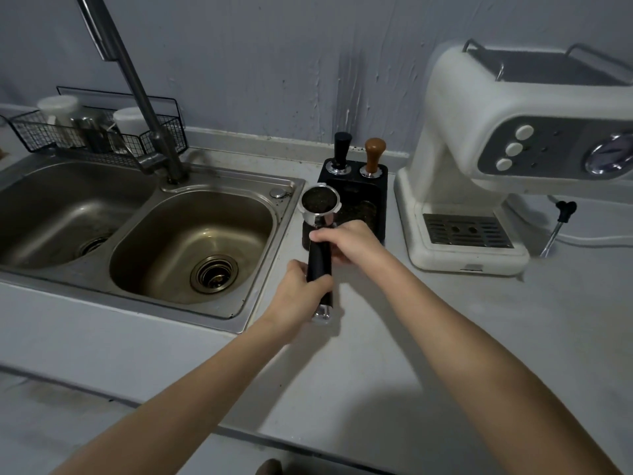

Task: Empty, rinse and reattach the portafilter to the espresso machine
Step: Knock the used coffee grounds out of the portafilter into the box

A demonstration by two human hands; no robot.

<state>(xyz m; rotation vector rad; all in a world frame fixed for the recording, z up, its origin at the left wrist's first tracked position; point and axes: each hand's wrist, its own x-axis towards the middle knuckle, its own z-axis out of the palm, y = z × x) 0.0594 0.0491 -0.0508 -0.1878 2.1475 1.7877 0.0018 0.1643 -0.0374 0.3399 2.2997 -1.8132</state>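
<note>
the portafilter (319,214) is held level above the counter (428,337), just right of the sink's (191,241) rim and in front of the black knock box (356,204), its basket face up and full of dark spent grounds. the left hand (298,296) curls around the lower part of the black handle; the right hand (346,241) wraps the handle near the metal head, fingers closed on it. risk noted: the basket is not yet emptied, and any tilt on the way to the box would likely drop wet grounds onto the pale counter or into the right basin, where they could clog the strainer. a hard knock might also shift the box, which carries two tampers (375,156) standing upright at its back (one black, one wood-handled). the espresso machine (496,159) stands well apart to the right, its group head hidden from view. the surface is grey-white laminate, scuffed; the wall behind is streaked grey paint; a wire rack (102,138) with containers sits behind the left basin, beside the tall tap (137,97). lighting is dim.
</note>
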